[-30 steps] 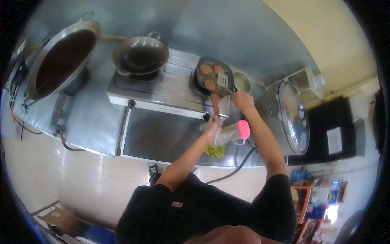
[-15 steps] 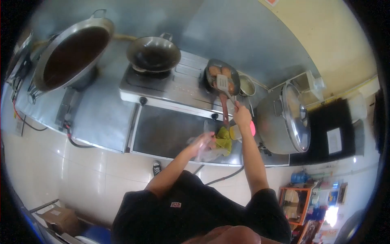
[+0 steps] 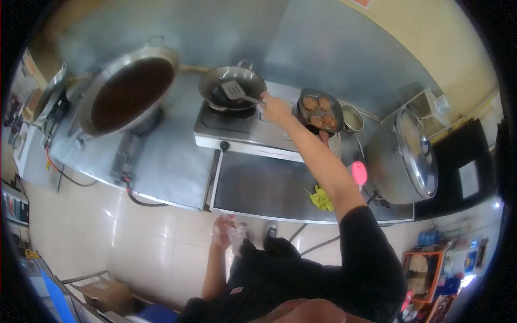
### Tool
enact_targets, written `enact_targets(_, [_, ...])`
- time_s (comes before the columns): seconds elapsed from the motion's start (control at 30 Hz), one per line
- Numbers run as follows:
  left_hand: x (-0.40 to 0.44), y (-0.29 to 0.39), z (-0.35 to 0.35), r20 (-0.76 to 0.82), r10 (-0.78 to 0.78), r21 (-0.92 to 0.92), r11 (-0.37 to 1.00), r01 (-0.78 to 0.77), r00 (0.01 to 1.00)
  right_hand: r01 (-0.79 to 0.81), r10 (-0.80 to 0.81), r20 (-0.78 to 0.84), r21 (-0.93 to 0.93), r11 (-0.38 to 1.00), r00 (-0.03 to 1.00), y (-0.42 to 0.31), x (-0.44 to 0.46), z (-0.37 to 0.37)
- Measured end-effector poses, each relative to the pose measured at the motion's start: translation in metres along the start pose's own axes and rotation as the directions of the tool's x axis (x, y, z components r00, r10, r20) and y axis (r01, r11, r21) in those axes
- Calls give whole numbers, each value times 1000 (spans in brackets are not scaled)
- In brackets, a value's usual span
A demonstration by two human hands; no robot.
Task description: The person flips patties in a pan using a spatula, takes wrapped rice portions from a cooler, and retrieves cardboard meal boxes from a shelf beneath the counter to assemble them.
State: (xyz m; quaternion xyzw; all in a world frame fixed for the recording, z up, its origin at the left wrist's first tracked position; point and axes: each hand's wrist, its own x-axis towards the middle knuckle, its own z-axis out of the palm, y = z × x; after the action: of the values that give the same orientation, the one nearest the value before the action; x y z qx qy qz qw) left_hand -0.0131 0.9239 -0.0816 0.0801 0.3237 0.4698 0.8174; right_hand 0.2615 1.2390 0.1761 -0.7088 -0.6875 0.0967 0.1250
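Note:
My right hand (image 3: 276,109) grips the handle of a slotted spatula (image 3: 233,90), whose flat head is over the dark wok (image 3: 257,86) on the stove. Whether the spatula touches the wok is hard to tell. Low by my body, my left hand (image 3: 219,232) is closed on a thin clear plastic bag (image 3: 236,237). To the right of the wok, a square frying pan (image 3: 336,107) holds several browned patties (image 3: 324,102). A crumpled yellow-green thing (image 3: 321,199), cloth or leaf, lies below my right forearm.
A large pan of dark brown liquid (image 3: 134,91) stands at the left. At the right are a small pot (image 3: 353,119), a tall lidded stockpot (image 3: 385,153) and a pink-topped item (image 3: 358,172). A hose (image 3: 141,201) hangs off the counter edge.
My right hand has moved the spatula left, from the frying pan to over the wok. My left hand has drawn back from the yellow-green thing toward my body, still with the plastic bag.

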Motion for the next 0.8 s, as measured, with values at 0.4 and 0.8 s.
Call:
enact_targets(0.4, [-15, -44, 183, 505, -145, -264, 912, 313, 851, 208, 29, -334, 650, 731, 942, 83, -279, -24])
enact_targets(0.8, [-294, -470, 299, 403, -792, 385, 601, 700, 458, 669, 999, -32, 741, 45, -32, 123, -978, 59])
